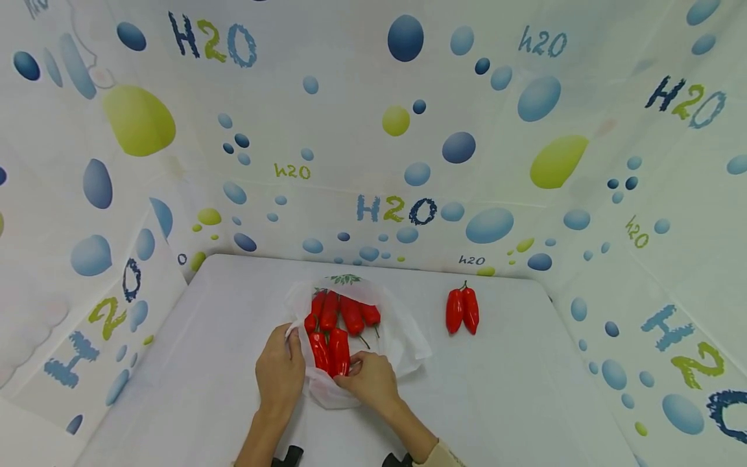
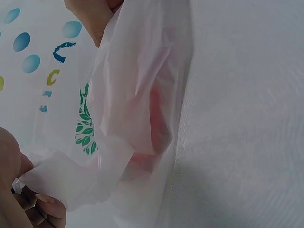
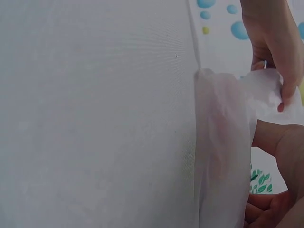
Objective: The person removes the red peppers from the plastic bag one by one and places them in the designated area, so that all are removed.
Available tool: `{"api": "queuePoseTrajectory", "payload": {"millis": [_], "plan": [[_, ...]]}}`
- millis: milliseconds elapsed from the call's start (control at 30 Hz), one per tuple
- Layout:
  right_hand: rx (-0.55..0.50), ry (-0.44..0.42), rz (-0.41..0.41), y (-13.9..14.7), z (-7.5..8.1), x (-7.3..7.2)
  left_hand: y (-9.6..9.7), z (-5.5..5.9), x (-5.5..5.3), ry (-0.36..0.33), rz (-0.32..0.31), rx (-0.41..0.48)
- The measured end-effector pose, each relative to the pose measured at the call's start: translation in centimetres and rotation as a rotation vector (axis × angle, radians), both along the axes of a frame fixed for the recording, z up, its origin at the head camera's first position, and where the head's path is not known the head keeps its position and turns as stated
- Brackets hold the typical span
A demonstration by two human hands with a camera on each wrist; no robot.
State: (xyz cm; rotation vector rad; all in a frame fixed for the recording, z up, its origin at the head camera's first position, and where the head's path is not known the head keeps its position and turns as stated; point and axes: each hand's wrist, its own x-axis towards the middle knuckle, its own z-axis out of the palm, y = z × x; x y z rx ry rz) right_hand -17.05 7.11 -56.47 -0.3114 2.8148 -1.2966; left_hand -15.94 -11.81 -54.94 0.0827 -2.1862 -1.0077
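A thin white plastic bag [image 1: 408, 340] lies with its mouth spread, several red peppers [image 1: 351, 316] inside. My left hand [image 1: 280, 370] pinches the bag's left edge; in the left wrist view its fingertips grip the crumpled white film [image 2: 66, 178]. At the near side of the mouth, my right hand [image 1: 376, 383] holds the lower end of a red pepper [image 1: 339, 350], its fingers partly hidden. Another red pepper [image 1: 318, 350] lies just left of that one. In the right wrist view the bag's wall [image 3: 223, 142] hides the right fingertips and the pepper.
Two more red peppers [image 1: 462, 311] lie side by side on the white table [image 1: 502, 389], right of the bag. Walls of white cloth printed with drops and H2O lettering [image 1: 397, 209] stand behind the table and at both sides.
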Motion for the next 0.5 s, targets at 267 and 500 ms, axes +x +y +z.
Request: {"api": "queuePoseTrajectory", "payload": {"millis": [267, 500], "plan": [[-0.075, -0.032, 0.007, 0.47, 0.06, 0.03, 0.0, -0.05, 0.02, 0.015, 0.009, -0.01], [-0.125, -0.056, 0.011, 0.61, 0.24, -0.12, -0.04, -0.1, -0.04, 0.028, 0.007, -0.011]]}}
